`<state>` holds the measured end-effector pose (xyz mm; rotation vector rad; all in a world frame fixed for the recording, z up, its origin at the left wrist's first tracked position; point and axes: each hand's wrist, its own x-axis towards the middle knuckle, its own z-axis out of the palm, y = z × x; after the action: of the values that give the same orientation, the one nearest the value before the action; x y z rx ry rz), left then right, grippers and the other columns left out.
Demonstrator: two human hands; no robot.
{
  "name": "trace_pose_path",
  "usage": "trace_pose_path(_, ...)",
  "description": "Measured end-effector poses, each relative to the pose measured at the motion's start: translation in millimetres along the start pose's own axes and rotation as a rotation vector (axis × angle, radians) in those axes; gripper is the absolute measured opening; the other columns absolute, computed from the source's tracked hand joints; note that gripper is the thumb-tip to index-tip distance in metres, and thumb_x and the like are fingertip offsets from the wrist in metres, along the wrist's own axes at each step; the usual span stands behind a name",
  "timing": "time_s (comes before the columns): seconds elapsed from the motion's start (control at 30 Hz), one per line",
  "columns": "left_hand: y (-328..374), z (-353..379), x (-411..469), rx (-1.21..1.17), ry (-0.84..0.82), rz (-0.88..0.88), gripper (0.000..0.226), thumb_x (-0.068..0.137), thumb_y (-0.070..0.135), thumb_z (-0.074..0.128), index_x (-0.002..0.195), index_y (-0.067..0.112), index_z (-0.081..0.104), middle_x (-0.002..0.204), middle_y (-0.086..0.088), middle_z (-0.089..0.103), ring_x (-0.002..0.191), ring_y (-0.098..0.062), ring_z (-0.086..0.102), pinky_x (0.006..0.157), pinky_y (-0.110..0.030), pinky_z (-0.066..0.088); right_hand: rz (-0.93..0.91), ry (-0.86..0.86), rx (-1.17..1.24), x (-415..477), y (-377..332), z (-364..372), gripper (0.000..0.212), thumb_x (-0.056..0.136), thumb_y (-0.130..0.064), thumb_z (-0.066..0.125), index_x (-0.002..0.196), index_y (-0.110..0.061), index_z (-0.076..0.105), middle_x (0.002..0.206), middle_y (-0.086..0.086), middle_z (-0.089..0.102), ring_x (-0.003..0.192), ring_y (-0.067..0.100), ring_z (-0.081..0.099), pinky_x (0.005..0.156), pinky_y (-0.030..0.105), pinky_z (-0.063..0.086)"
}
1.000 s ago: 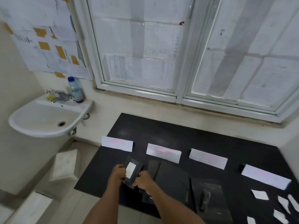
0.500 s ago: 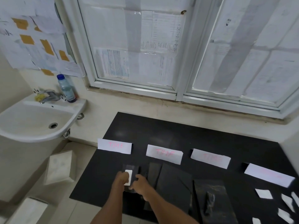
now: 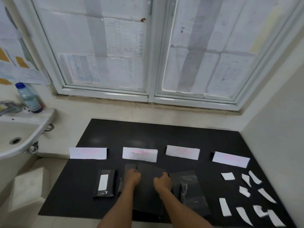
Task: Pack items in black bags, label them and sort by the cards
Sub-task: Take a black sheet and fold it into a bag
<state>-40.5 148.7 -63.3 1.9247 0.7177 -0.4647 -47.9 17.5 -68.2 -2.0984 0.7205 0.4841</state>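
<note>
Flat black plastic bag [image 3: 148, 191] on the black tabletop [image 3: 115, 137], just below the second white card [image 3: 139, 154].
Left hand [image 3: 132, 177] and right hand [image 3: 162, 181] clench its upper side edges; contents not visible. Pink card lettering is blurred. To its left, a folded black packet [image 3: 107, 173] with a white label, contents hidden. To its right, a glossy black bag [image 3: 195, 181] holds a dark, indistinct item.

Paper-covered window [image 3: 148, 51] above black table [image 3: 148, 134] — white sink [image 3: 24, 129] left.

A plain workroom, perhaps a small office: a wall sink [image 3: 35, 139] carrying a bottle [image 3: 29, 99], printed sheets [image 3: 125, 40] papering the window [image 3: 152, 51], taped notes [image 3: 18, 66], cards [image 3: 88, 153] on a black table [image 3: 131, 134].
</note>
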Motion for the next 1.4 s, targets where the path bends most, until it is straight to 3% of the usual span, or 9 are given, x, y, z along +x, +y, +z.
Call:
trace_pose_path(0.1, -4.9, 21.1, -8.4, 0.024, 0.015, -0.034, 0.03, 0.084, 0.012, 0.051, 0.112, 0.009, 0.061, 0.119, -0.013, 0.06, 0.109, -0.031, 0.056, 0.092, -0.034, 0.044, 0.078, -0.056, 0.033, -0.4, 25.0, -11.2, 0.058, 0.088, -0.02, 0.052, 0.141, -0.004, 0.037, 0.141, 0.017, 0.048, 0.127, 0.034, 0.049, 0.106, 0.038, 0.042)
trace_pose_path(0.27, -5.0, 31.7, -14.9, -0.082, 0.076, -0.018, 0.048, 0.082, 0.016, 0.052, 0.13, 0.01, 0.053, 0.128, -0.015, 0.059, 0.115, -0.034, 0.056, 0.1, -0.04, 0.046, 0.058, -0.104, 0.133, -3.1, 40.6, -15.9, 0.048, 0.086, -0.018, 0.051, 0.132, -0.005, 0.048, 0.133, 0.016, 0.056, 0.119, 0.034, 0.054, 0.102, 0.038, 0.045)
trace_pose_path(0.47, -1.3, 30.2, -20.9, -0.243, 0.118, -0.047, 0.019, 0.074, 0.012, 0.053, 0.069, -0.003, 0.062, 0.082, -0.023, 0.066, 0.084, -0.035, 0.062, 0.079, -0.041, 0.052, 0.093, -0.105, 0.232, 6.1, 51.0, -19.0, 0.04, 0.081, -0.012, 0.057, 0.118, 0.003, 0.059, 0.119, 0.018, 0.063, 0.109, 0.034, 0.059, 0.096, 0.041, 0.05)
trace_pose_path(0.53, 2.7, 29.6, -26.3, -0.232, 0.121, -0.027, 0.015, 0.074, 0.01, 0.053, 0.062, 0.002, 0.06, 0.077, -0.021, 0.065, 0.08, -0.034, 0.063, 0.076, -0.04, 0.052, 0.092, -0.092, 0.25, 5.5, 51.9, -25.5, 0.032, 0.08, -0.012, 0.058, 0.108, 0.002, 0.063, 0.11, 0.017, 0.065, 0.099, 0.031, 0.06, 0.09, 0.038, 0.052)
trace_pose_path(0.7, 31.6, 43.2, -33.4, -0.255, 0.055, 0.032, 0.034, 0.08, 0.0, 0.053, 0.111, 0.009, 0.064, 0.094, -0.013, 0.067, 0.076, -0.026, 0.062, 0.077, -0.035, 0.054, 0.075, 0.022, 0.276, 4.0, 44.3, -60.6, 0.021, 0.08, -0.018, 0.058, 0.092, -0.003, 0.069, 0.103, 0.016, 0.068, 0.096, 0.031, 0.062, 0.08, 0.032, 0.05)
trace_pose_path(0.83, 70.5, 71.6, -39.7, -0.305, -0.089, 0.057, 0.048, 0.082, -0.01, 0.054, 0.127, 0.008, 0.054, 0.103, -0.014, 0.059, 0.076, -0.022, 0.058, 0.065, -0.03, 0.051, 0.069, 0.085, 0.312, 10.5, 44.2, -112.8, 0.025, 0.083, -0.017, 0.057, 0.101, -0.004, 0.069, 0.104, 0.012, 0.067, 0.094, 0.029, 0.061, 0.077, 0.029, 0.045)
trace_pose_path(1.0, 112.7, 136.3, -48.5, -0.319, -0.237, 0.087, 0.037, 0.088, 0.0, 0.062, 0.124, 0.001, 0.059, 0.12, -0.022, 0.065, 0.099, -0.033, 0.063, 0.092, -0.043, 0.053, 0.057, 0.228, 0.385, 24.7, 62.7, -196.0, 0.021, 0.08, -0.013, 0.058, 0.09, 0.001, 0.07, 0.093, 0.019, 0.07, 0.085, 0.033, 0.063, 0.068, 0.029, 0.044)
trace_pose_path(1.27, 165.1, 250.2, -74.4, -0.306, -0.399, 0.136, 0.029, 0.096, 0.013, 0.053, 0.125, 0.009, 0.054, 0.118, -0.017, 0.063, 0.096, -0.029, 0.063, 0.08, -0.037, 0.054, 0.075, 0.345, 0.387, 59.4, 114.1, -309.7, 0.023, 0.077, -0.013, 0.06, 0.089, 0.004, 0.071, 0.096, 0.018, 0.071, 0.093, 0.034, 0.065, 0.08, 0.037, 0.052)
trace_pose_path(1.4, 176.7, 299.1, -81.2, -0.332, -0.414, 0.135, 0.032, 0.097, 0.011, 0.052, 0.128, 0.007, 0.052, 0.122, -0.019, 0.06, 0.099, -0.029, 0.059, 0.085, -0.039, 0.051, 0.105, 0.338, 0.456, 82.6, 149.2, -345.9, 0.02, 0.078, -0.011, 0.062, 0.087, 0.005, 0.07, 0.094, 0.023, 0.068, 0.084, 0.03, 0.061, 0.074, 0.034, 0.049)
